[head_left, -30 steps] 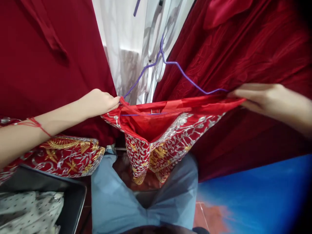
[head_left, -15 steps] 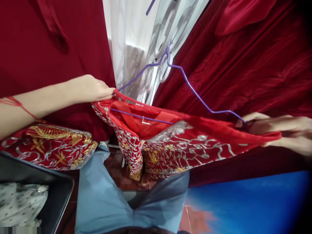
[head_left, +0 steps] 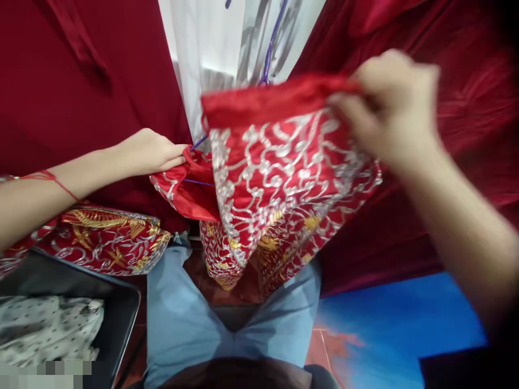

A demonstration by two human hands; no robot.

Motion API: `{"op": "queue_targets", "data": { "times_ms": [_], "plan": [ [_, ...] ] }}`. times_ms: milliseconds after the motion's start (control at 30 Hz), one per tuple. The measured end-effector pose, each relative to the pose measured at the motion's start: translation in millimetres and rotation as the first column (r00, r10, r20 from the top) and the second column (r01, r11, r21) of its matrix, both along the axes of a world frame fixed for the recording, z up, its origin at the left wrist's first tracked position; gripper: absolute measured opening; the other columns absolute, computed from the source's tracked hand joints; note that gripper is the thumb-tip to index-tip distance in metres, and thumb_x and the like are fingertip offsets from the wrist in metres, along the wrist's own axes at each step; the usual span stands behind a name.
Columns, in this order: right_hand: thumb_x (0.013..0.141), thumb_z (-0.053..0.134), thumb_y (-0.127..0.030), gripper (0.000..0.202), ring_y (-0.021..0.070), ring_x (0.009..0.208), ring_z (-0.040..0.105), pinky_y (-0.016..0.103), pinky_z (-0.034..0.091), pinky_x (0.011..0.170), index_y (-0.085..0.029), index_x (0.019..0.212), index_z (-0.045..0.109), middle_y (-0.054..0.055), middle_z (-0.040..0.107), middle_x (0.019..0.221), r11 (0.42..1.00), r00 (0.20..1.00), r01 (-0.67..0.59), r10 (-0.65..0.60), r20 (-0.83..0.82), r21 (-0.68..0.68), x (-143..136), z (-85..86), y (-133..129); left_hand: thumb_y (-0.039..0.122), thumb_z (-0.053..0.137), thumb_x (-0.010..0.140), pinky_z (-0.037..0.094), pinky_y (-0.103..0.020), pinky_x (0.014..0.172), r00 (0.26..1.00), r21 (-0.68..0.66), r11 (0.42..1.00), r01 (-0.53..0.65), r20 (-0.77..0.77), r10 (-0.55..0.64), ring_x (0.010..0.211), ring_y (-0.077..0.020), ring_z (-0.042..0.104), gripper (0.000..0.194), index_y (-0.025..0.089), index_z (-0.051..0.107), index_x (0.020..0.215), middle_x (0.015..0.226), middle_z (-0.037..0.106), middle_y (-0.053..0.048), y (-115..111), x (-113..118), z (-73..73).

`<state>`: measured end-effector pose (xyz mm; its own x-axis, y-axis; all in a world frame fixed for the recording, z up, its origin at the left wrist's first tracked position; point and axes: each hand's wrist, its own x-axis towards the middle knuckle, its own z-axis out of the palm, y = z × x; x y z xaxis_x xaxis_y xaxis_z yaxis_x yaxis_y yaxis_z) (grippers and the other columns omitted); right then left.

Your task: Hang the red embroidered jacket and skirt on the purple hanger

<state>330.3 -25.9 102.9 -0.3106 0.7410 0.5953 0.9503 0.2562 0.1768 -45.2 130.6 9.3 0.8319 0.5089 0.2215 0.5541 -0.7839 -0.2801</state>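
An embroidered garment (head_left: pixel 279 167) is held up by two hands above the knees, in front of a gap between red drapes. Its left shoulder edge is pinched between the narrowed thumb and fingers of the left hand (head_left: pixel 152 151), and a red string (head_left: pixel 52 181) is worn on that wrist. The red band along its top edge is gripped near the right end by the right hand (head_left: pixel 385 108); the fingers are curled closed around the cloth, though they are blurred. The right end is raised higher than the left, and the near panel is drawn across the neck opening.

A purple hanger (head_left: pixel 268 59) is partly covered by the garment. Its upper part is seen above the red band, a short length is seen beside the left fingertips, and its lower bar is seen inside the opening.

Below the left forearm, a second embroidered piece (head_left: pixel 113 246) is laid over the far edge of a black bin (head_left: pixel 135 302). Inside the bin, a dotted cloth (head_left: pixel 44 327) is held. Blue trousers (head_left: pixel 190 319) are seen below the garment, and a blue surface (head_left: pixel 389 324) is seen at the lower right.
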Motion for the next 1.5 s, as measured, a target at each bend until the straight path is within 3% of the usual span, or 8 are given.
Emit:
{"op": "queue_targets", "data": {
  "times_ms": [67,200,333,633,833,1133,1333,1500],
  "plan": [
    [0.103,0.034,-0.050,0.049,0.0281,0.105,0.057,0.047,0.041,0.089,-0.014,0.096,0.068,0.019,0.067,0.104,0.995,0.992,0.058,-0.066,0.103,0.078,-24.8,-30.2,23.4,0.033,0.042,0.090,0.020,-0.026,0.058,0.996,-0.088,0.996,0.006,0.089,0.002,0.053,-0.0126,0.034,0.034,0.019,0.072,0.092,0.055,0.055,0.000,-0.6,-2.4,0.5],
    [0.099,0.045,-0.041,0.037,0.0342,0.121,0.051,0.057,0.037,0.099,-0.016,0.122,0.058,0.023,0.059,0.129,0.929,0.989,0.076,-0.025,-0.145,0.363,-51.0,-100.9,47.0,0.034,0.045,0.083,0.024,-0.029,0.055,0.932,-0.289,0.943,0.165,0.358,-0.053,0.047,-0.0103,0.030,0.032,0.018,0.067,0.067,0.047,0.039,0.003,-6.6,-4.1,1.5],
    [0.091,0.054,-0.052,0.044,0.0402,0.140,0.036,0.066,0.027,0.106,-0.024,0.125,0.059,0.021,0.047,0.146,0.918,0.997,-0.021,0.052,-0.065,0.396,-71.3,-129.3,59.7,0.043,0.043,0.088,0.027,-0.028,0.055,0.813,-0.396,0.863,0.314,0.581,-0.029,0.050,-0.0090,0.029,0.043,0.018,0.055,0.054,0.050,0.035,0.003,-9.3,1.3,-0.8],
    [0.101,0.028,-0.062,0.058,0.0262,0.098,0.061,0.045,0.043,0.089,-0.019,0.103,0.067,0.010,0.068,0.095,0.946,0.918,-0.305,0.262,0.299,0.107,-159.3,-98.4,102.9,0.049,0.037,0.097,0.030,-0.026,0.055,0.672,-0.328,0.879,0.346,0.740,0.011,0.051,-0.0084,0.034,0.052,0.020,0.040,0.055,0.051,0.035,0.004,-5.1,6.2,-6.3],
    [0.102,0.013,-0.061,0.070,0.0186,0.072,0.051,0.036,0.035,0.074,-0.017,0.087,0.065,0.006,0.060,0.072,0.929,0.880,-0.361,0.310,0.360,0.082,-164.6,-89.3,111.3,0.049,0.033,0.099,0.037,-0.027,0.059,0.597,-0.301,0.903,0.308,0.800,0.063,0.058,-0.0119,0.047,0.051,0.019,0.048,0.061,0.056,0.050,0.000,-4.1,8.4,-7.7],
    [0.100,0.015,-0.068,0.074,0.0170,0.064,0.051,0.033,0.030,0.071,-0.013,0.093,0.064,0.006,0.064,0.066,0.940,0.858,-0.337,0.333,0.392,-0.062,-188.1,-81.9,103.0,0.049,0.033,0.099,0.037,-0.028,0.057,0.479,-0.336,0.907,0.255,0.859,0.183,0.049,-0.0106,0.040,0.052,0.021,0.045,0.058,0.049,0.044,0.002,-2.3,8.0,-9.9],
    [0.106,0.030,-0.042,0.039,0.0138,0.062,0.050,0.032,0.026,0.065,-0.022,0.103,0.065,0.001,0.066,0.070,0.920,0.850,-0.375,0.390,0.353,-0.114,-183.1,-80.0,103.9,0.038,0.037,0.097,0.037,-0.024,0.056,0.534,-0.333,0.926,0.177,0.823,0.194,0.054,-0.0099,0.044,0.043,0.019,0.046,0.059,0.055,0.054,-0.001,-12.8,12.3,-5.6],
    [0.105,0.031,-0.033,0.033,0.0126,0.060,0.047,0.032,0.025,0.062,-0.024,0.099,0.062,-0.001,0.060,0.064,0.915,0.832,-0.392,0.397,0.388,-0.094,-181.4,-81.7,104.1,0.043,0.041,0.092,0.043,-0.025,0.063,0.745,-0.537,0.840,0.072,0.590,0.313,0.060,-0.0132,0.056,0.041,0.017,0.061,0.069,0.063,0.062,-0.003,-0.7,-9.5,15.8]
  ]
}}
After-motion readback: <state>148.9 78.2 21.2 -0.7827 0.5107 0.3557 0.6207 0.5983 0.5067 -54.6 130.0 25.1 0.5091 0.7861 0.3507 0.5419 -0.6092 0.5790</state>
